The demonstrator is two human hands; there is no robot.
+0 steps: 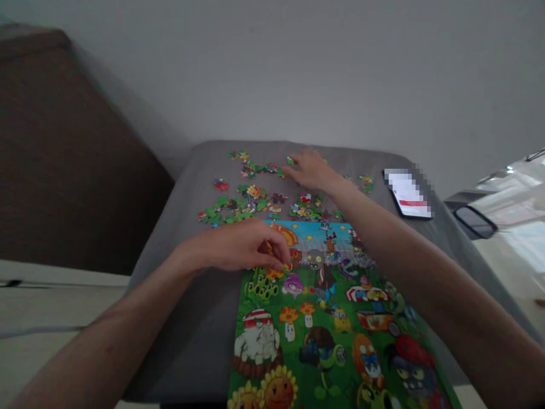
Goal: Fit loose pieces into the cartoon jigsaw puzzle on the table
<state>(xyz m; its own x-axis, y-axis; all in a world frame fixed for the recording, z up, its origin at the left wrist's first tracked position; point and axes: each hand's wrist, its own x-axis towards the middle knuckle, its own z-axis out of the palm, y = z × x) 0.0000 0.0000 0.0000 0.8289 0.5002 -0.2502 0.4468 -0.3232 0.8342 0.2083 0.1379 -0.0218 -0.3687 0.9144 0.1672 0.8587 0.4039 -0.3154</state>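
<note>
A colourful cartoon picture sheet point(323, 335) lies on a grey padded surface point(200, 318). Several loose jigsaw pieces point(251, 199) are scattered beyond its far edge. My left hand point(242, 247) rests over the sheet's top left corner, fingers pinched on a small yellow-orange piece point(276, 262). My right hand point(310, 169) reaches far across, fingers spread flat on pieces at the back of the surface; whether it holds one is hidden.
A phone point(407, 194) with a lit screen lies at the right rear of the grey surface. A dark flat object point(474, 221) sits beyond the right edge. A brown headboard-like panel point(55, 153) stands at the left, a pale wall behind.
</note>
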